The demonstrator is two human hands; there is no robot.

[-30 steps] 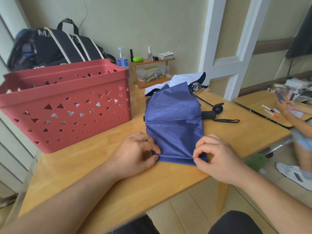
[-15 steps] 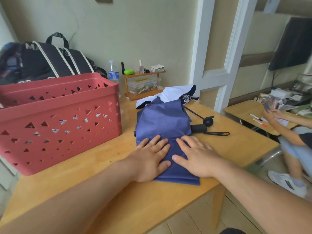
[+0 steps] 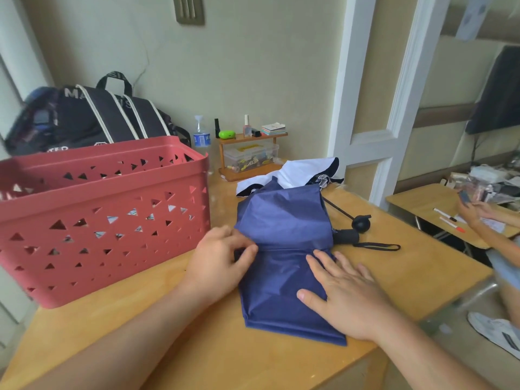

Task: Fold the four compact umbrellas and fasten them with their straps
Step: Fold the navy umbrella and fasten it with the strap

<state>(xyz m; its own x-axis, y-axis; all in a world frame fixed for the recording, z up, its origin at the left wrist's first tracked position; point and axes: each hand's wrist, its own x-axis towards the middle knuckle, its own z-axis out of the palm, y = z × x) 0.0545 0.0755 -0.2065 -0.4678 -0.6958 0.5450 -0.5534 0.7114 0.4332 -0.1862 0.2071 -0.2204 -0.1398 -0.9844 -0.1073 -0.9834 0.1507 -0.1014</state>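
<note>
A navy blue umbrella [image 3: 281,249] lies flattened on the wooden table [image 3: 168,347], its canopy creased across the middle. My left hand [image 3: 222,260] pinches the cloth at the canopy's left edge, at the crease. My right hand [image 3: 346,294] lies flat with straight fingers on the near right part of the canopy. The black handle [image 3: 347,236] and wrist strap [image 3: 380,246] stick out to the right. Behind it lies a white and navy umbrella [image 3: 304,173], with a black rod and knob [image 3: 361,220] beside it.
A red perforated basket [image 3: 98,218] stands at the left, a dark bag [image 3: 84,119] behind it. A water bottle [image 3: 201,136] and a small wooden shelf [image 3: 250,153] stand by the wall. Another person's hands [image 3: 475,209] are at a second desk [image 3: 427,204] on the right.
My left hand went from flat on the canopy to its left edge and now pinches the cloth. My right hand stays flat, shifted right and nearer. The view tilted up.
</note>
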